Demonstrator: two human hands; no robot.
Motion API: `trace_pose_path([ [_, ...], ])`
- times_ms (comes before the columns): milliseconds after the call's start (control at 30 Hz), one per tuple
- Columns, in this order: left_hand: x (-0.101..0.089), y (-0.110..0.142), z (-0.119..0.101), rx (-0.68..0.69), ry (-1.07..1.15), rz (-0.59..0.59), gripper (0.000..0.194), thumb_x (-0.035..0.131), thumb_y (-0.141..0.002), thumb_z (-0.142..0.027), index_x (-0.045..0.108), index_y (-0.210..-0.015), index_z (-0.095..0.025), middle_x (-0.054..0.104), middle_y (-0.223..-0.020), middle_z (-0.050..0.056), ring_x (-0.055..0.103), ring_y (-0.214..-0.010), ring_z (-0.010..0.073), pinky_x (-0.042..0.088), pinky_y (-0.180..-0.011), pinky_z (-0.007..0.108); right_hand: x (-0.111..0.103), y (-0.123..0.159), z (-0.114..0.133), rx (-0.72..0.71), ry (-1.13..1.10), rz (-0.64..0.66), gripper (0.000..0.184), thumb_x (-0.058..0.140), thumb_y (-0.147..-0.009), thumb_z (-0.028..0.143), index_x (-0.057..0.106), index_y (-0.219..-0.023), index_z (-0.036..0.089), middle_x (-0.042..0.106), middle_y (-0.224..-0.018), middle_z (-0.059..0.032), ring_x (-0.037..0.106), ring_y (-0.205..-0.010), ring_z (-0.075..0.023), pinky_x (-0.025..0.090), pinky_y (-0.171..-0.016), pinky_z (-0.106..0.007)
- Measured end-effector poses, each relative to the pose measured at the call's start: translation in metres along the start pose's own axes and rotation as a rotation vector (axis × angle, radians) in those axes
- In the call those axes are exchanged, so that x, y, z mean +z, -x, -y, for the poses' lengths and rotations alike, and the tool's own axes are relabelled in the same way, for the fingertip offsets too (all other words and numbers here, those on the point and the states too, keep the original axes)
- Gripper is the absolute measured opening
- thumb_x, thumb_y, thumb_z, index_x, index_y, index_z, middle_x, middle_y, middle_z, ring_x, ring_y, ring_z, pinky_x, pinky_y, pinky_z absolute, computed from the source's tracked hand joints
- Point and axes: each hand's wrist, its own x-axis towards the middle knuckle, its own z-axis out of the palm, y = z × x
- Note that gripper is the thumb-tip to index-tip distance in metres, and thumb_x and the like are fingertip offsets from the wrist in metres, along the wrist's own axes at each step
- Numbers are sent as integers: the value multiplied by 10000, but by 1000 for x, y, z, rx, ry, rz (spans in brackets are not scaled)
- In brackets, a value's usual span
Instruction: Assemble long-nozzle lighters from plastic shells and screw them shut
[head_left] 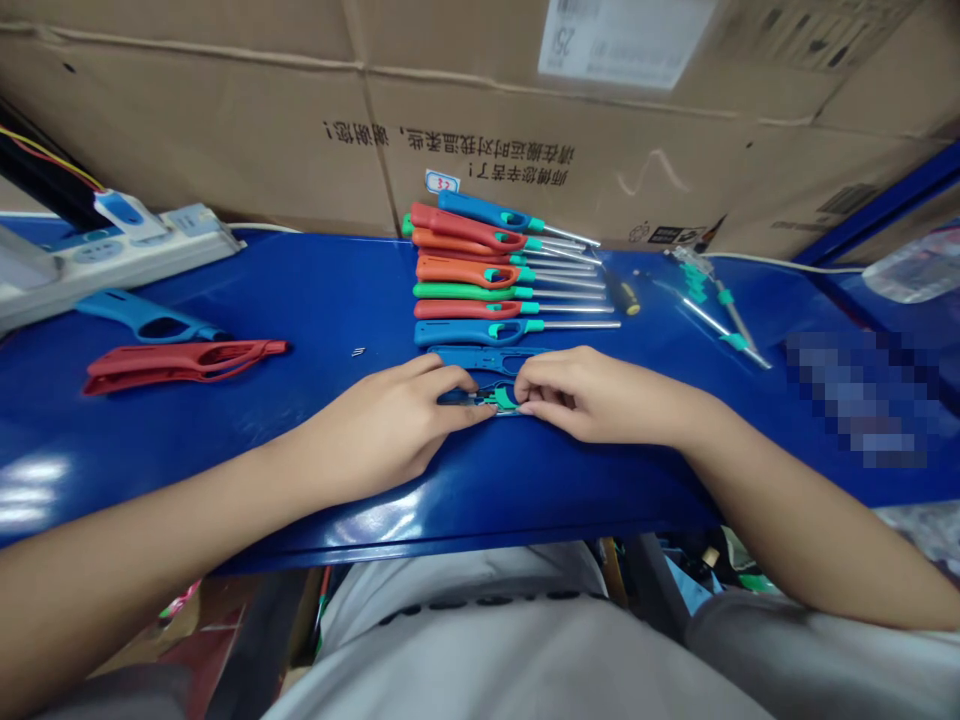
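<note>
My left hand [390, 415] pinches the left end of a part-built lighter insert at the table's front, thumb and forefinger against it. My right hand [581, 395] has its fingertips closed on the right end of the same piece. Between them shows the insert's green trigger part [503, 397]; my fingers hide much of the rest. Just behind lies an open blue lighter shell half [487, 358], touching or nearly touching my fingers. Farther back, several long-nosed gas lighters [480, 332] in blue, red, orange and green lie in a stack, metal tubes pointing right.
To the left are a red shell [180, 362], a blue shell [150, 318], small metal pins [358, 352] and a white power strip [112, 255]. A screwdriver [628, 298] and loose tubes with green pieces [724, 320] lie to the right. A cardboard box [247, 130] walls the back.
</note>
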Motion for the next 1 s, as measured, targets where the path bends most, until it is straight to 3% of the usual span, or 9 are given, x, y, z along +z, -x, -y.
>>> trace_pose_path([
  [100,3,1,2,3,42,-64,412,474,-992,-129,657,-1341,-245,654,-1264,121,624,-1098,277,578,-923,455,-6,2,-5,-30,-4,-82,124,554,-947,149,675,-943,176,686,-891,-43,613,-768,-154,454,-701,-264],
  [233,9,1,4,-22,122,-154,330,499,-1014,-180,696,-1272,-243,668,-1282,102,650,-1127,250,567,-970,432,-12,5,-20,-31,167,-240,173,529,-969,191,684,-1036,158,672,-1018,-97,635,-918,-210,481,-818,-327],
  [467,7,0,3,-69,187,-239,271,565,-991,-252,718,-1211,-211,711,-1201,86,676,-1078,242,579,-941,411,-12,9,-40,4,226,-96,219,570,-923,157,671,-1108,218,616,-1204,-97,637,-1030,-228,502,-863,-347],
  [633,-1,-3,6,-90,138,-322,304,554,-985,-223,694,-1252,-176,710,-1198,107,654,-1101,258,565,-955,424,-10,7,-39,40,309,-135,84,593,-946,238,646,-1002,205,643,-1097,-87,639,-928,-216,475,-737,-307],
  [800,-3,-3,14,-113,20,-391,344,564,-982,-215,665,-1304,-145,682,-1240,138,619,-1164,297,534,-1000,469,-10,4,-31,11,337,-304,140,583,-969,324,623,-941,192,670,-957,-83,624,-907,-235,467,-750,-333],
  [1000,-5,-3,18,-116,-42,-383,363,559,-995,-229,632,-1345,-162,661,-1296,145,611,-1199,311,535,-1003,477,-8,-1,-26,124,77,-529,124,602,-934,273,590,-837,197,659,-759,-39,624,-684,-182,485,-619,-307],
])
